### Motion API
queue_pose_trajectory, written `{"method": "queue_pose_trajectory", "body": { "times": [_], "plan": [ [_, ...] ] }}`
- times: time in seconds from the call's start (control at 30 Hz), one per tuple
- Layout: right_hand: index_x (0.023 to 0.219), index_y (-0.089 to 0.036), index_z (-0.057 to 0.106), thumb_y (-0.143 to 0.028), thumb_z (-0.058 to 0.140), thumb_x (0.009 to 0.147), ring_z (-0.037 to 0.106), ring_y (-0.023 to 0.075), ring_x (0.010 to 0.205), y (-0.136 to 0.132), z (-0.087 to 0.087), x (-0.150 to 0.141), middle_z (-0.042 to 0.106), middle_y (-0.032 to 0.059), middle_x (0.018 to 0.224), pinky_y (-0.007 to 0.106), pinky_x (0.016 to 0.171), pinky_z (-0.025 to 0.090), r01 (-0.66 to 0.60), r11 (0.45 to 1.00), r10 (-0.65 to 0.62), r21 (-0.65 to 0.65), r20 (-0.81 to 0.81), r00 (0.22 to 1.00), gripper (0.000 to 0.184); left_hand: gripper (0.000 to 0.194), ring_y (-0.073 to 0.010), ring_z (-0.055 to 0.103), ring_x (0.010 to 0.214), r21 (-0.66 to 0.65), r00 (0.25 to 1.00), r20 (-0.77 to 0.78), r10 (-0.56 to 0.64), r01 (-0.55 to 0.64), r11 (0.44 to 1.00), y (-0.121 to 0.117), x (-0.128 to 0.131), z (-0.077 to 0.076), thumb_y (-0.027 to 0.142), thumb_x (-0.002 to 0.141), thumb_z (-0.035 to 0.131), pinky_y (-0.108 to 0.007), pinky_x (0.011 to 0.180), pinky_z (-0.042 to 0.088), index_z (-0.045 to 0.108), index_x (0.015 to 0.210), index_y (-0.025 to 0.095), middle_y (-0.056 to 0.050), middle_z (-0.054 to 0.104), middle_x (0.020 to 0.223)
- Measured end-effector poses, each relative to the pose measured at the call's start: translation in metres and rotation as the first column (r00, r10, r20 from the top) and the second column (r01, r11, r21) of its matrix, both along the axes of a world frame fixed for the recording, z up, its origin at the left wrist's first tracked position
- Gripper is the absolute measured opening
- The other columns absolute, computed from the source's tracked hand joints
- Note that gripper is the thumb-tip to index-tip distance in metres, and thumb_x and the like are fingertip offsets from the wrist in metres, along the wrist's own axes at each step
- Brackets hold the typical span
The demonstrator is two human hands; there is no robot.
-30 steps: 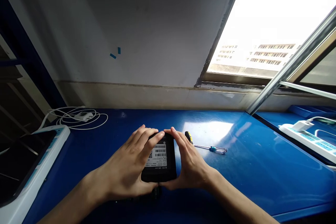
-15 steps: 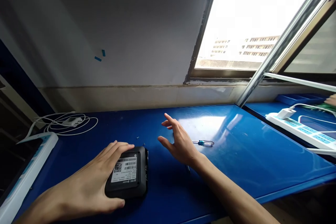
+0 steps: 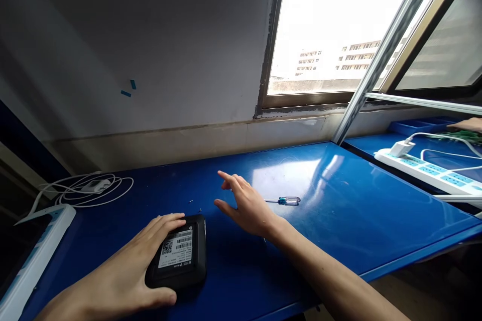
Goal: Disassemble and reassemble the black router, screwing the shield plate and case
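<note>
A black electronic box [image 3: 198, 256] with rounded corners lies on the blue table, its white barcode label [image 3: 176, 247] facing up. My left hand [image 3: 146, 256] is wrapped round its left side, thumb at the near edge and fingers over the far one. My right hand [image 3: 244, 203] hovers over the table to the right of the box, fingers spread and nothing in them. Just beyond it lies a screwdriver [image 3: 289, 201] with a clear and blue handle; its tip is hidden behind the hand. Two tiny screws [image 3: 191, 201] rest behind the box. Something thin under my right wrist is mostly hidden.
A white power strip [image 3: 37, 256] runs along the left edge, with a coiled white cable [image 3: 113, 195] behind it. At right, past a metal post [image 3: 369, 80], are another power strip [image 3: 433, 173], a blue tray [image 3: 417, 125] and another person's hand [image 3: 469, 124].
The view has shifted slightly right. My left hand still grips the box, which now shows less of its right side. My right hand stays open, slightly lower over the table.
</note>
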State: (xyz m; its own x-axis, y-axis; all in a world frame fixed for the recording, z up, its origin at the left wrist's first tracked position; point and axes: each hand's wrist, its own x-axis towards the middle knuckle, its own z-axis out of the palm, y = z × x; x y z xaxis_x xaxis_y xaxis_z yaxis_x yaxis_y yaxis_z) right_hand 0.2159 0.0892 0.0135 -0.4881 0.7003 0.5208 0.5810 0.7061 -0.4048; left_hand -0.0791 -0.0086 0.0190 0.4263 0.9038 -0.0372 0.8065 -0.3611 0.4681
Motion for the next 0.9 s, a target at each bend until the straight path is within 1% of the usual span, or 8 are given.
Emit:
{"method": "queue_pose_trajectory", "body": {
  "times": [0.1, 0.2, 0.43, 0.57, 0.67, 0.73, 0.83, 0.9],
  "plan": [
    [0.148, -0.02, 0.042, -0.035, 0.064, 0.097, 0.066, 0.0274, 0.105, -0.001, 0.001, 0.0, 0.068, 0.012, 0.113, 0.051, 0.091, 0.059, 0.0, 1.0, 0.0, -0.002, 0.029, 1.0, 0.058, 0.095, -0.0408, 0.028, 0.155, -0.023, 0.996, -0.085, 0.007, -0.009, 1.0, -0.001, -0.002, -0.001, 0.042, 0.078, 0.082, -0.062, 0.118, 0.036, 0.033, 0.159, 0.041, -0.007, 0.029, 0.17],
    [0.146, -0.02, 0.046, -0.035, 0.064, 0.097, 0.067, 0.0279, 0.106, -0.001, 0.002, 0.0, 0.069, 0.0122, 0.113, 0.051, 0.091, 0.059, -0.005, 1.0, 0.005, -0.008, 0.049, 0.999, 0.055, 0.093, -0.0401, 0.023, 0.156, -0.044, 0.99, -0.142, -0.013, 0.006, 0.999, -0.003, -0.001, 0.001, 0.051, 0.083, 0.077, -0.063, 0.119, 0.033, 0.026, 0.161, 0.044, -0.003, 0.02, 0.173],
    [0.141, -0.02, 0.053, -0.037, 0.064, 0.098, 0.067, 0.0282, 0.11, -0.006, 0.004, -0.003, 0.07, 0.0136, 0.118, 0.053, 0.095, 0.058, -0.048, 0.999, 0.049, -0.015, 0.093, 0.994, 0.048, 0.089, -0.0426, 0.028, 0.153, 0.023, 0.989, -0.145, -0.02, 0.023, 0.999, -0.007, 0.004, 0.003, 0.054, 0.085, 0.075, -0.066, 0.117, 0.037, 0.03, 0.161, 0.043, -0.004, 0.028, 0.17],
    [0.141, -0.019, 0.055, -0.052, 0.07, 0.091, 0.065, 0.0295, 0.123, -0.02, 0.009, -0.008, 0.067, 0.0151, 0.133, 0.048, 0.104, 0.056, -0.211, 0.973, 0.218, -0.09, 0.08, 0.973, 0.062, 0.093, -0.0461, 0.022, 0.153, -0.022, 0.991, -0.136, 0.006, -0.01, 1.0, -0.007, 0.007, 0.006, 0.059, 0.083, 0.077, -0.07, 0.114, 0.036, 0.03, 0.161, 0.041, -0.007, 0.026, 0.17],
    [0.145, -0.018, 0.054, -0.064, 0.074, 0.081, 0.053, 0.033, 0.142, -0.031, 0.008, -0.015, 0.055, 0.0176, 0.153, 0.047, 0.116, 0.047, -0.349, 0.924, 0.368, -0.157, 0.115, 0.923, 0.081, 0.1, -0.0477, 0.015, 0.153, -0.042, 0.992, -0.13, -0.001, -0.004, 0.999, -0.008, 0.006, 0.004, 0.064, 0.08, 0.077, -0.073, 0.112, 0.034, 0.025, 0.162, 0.041, -0.008, 0.023, 0.17],
    [0.147, -0.016, 0.053, -0.066, 0.076, 0.078, 0.047, 0.0347, 0.147, -0.035, 0.005, -0.019, 0.047, 0.0193, 0.159, 0.048, 0.12, 0.043, -0.382, 0.9, 0.414, -0.209, 0.14, 0.9, 0.088, 0.096, -0.0469, 0.015, 0.154, -0.034, 0.992, -0.128, -0.011, 0.007, 0.999, -0.01, 0.004, -0.001, 0.065, 0.085, 0.073, -0.073, 0.113, 0.031, 0.021, 0.162, 0.043, -0.005, 0.02, 0.171],
    [0.148, -0.015, 0.052, -0.064, 0.077, 0.078, 0.047, 0.0337, 0.147, -0.036, 0.0, -0.022, 0.047, 0.0195, 0.159, 0.047, 0.121, 0.042, -0.4, 0.88, 0.441, -0.256, 0.13, 0.888, 0.09, 0.083, -0.0436, 0.019, 0.154, 0.023, 0.993, -0.116, -0.007, 0.009, 1.0, -0.012, 0.0, -0.013, 0.057, 0.096, 0.063, -0.069, 0.114, 0.033, 0.016, 0.163, 0.046, -0.001, 0.02, 0.171],
    [0.148, -0.013, 0.053, -0.065, 0.078, 0.076, 0.046, 0.0339, 0.148, -0.035, -0.002, -0.022, 0.047, 0.0204, 0.158, 0.047, 0.121, 0.042, -0.409, 0.873, 0.45, -0.265, 0.116, 0.885, 0.093, 0.082, -0.0411, 0.022, 0.154, 0.066, 0.995, -0.104, -0.01, 0.017, 0.998, -0.013, -0.002, -0.021, 0.05, 0.099, 0.062, -0.065, 0.116, 0.035, 0.011, 0.163, 0.045, -0.002, 0.02, 0.171]
  ]
}}
